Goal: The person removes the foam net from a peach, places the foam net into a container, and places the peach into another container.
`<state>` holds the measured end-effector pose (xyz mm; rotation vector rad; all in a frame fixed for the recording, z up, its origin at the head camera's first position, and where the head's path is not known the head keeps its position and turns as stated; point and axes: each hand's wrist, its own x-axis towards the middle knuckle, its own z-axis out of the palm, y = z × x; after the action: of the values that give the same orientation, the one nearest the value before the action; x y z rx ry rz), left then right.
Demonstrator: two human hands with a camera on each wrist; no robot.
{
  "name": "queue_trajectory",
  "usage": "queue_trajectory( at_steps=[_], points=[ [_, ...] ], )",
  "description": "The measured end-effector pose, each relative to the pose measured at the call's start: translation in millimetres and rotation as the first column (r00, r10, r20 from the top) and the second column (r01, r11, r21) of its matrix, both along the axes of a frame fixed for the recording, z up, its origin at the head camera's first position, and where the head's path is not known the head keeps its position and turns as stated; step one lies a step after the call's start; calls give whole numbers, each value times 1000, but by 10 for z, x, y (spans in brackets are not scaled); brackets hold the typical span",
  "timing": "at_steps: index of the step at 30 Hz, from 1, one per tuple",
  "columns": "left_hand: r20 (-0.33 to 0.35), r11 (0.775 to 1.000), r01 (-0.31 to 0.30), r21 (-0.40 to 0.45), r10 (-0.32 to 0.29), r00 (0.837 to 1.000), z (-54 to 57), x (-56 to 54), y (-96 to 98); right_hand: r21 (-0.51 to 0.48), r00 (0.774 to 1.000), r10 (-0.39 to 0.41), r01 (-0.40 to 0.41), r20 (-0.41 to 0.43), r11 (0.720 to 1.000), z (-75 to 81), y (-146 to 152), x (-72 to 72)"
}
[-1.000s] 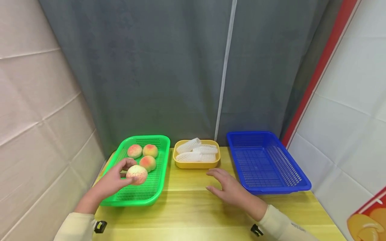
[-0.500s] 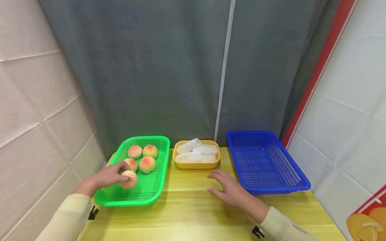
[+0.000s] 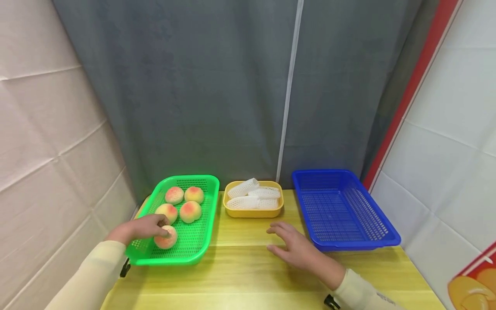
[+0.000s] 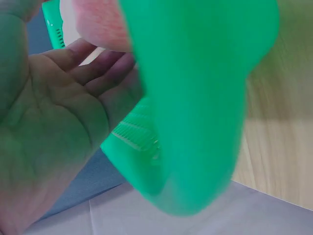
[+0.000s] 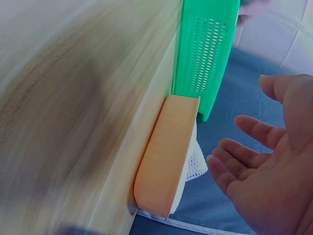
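Observation:
My left hand (image 3: 145, 227) reaches into the green basket (image 3: 211, 215) and holds the front peach (image 3: 165, 238) between thumb and fingers, low over the basket floor. In the left wrist view, curled fingers lie against that peach (image 4: 102, 24), and the basket's green rim (image 4: 195, 122) hides part of it. Several other pink-and-yellow peaches, such as a near one (image 3: 190, 211), sit just behind. My right hand (image 3: 296, 247) hovers over the table between the yellow tray and the blue basket, its fingers relaxed and apart, holding nothing; the right wrist view shows its bare palm (image 5: 279, 171).
A small yellow tray (image 3: 253, 213) with white foam net sleeves (image 3: 243, 201) stands at the middle back. The blue basket (image 3: 345, 245) is at the right. Behind the wooden table (image 3: 240, 267) hangs a grey curtain (image 3: 193, 94), with pale walls on both sides.
My left hand has lowered the peach toward the front left of the green basket, uncovering another peach behind it. The right hand has barely moved.

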<state>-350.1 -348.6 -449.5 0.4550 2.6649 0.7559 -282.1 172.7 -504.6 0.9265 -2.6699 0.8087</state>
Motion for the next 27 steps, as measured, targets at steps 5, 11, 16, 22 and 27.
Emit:
queue_trajectory(
  at_steps=[5, 11, 16, 22, 27],
  points=[
    [-48, 998, 53, -20, -54, 997, -17, -37, -46, 1, 1000, 0, 0, 6, 1000, -22, 2, 6],
    [-105, 999, 42, -30, -45, 993, 3, -85, -57, 1, 999, 15, -15, 32, 1000, -35, -4, 12],
    [-184, 997, 58, -49, -66, 981, 17, -83, -64, -4, 999, 19, -19, 49, 1000, -29, -8, 20],
    [-221, 998, 56, -37, -63, 973, 46, -85, -63, -3, 999, 20, -20, 48, 1000, -22, -4, 28],
    [-183, 1000, 14, -7, -16, 983, 86, -43, -23, -1, 999, 17, -17, 43, 1000, -14, -6, 35]
  ],
)
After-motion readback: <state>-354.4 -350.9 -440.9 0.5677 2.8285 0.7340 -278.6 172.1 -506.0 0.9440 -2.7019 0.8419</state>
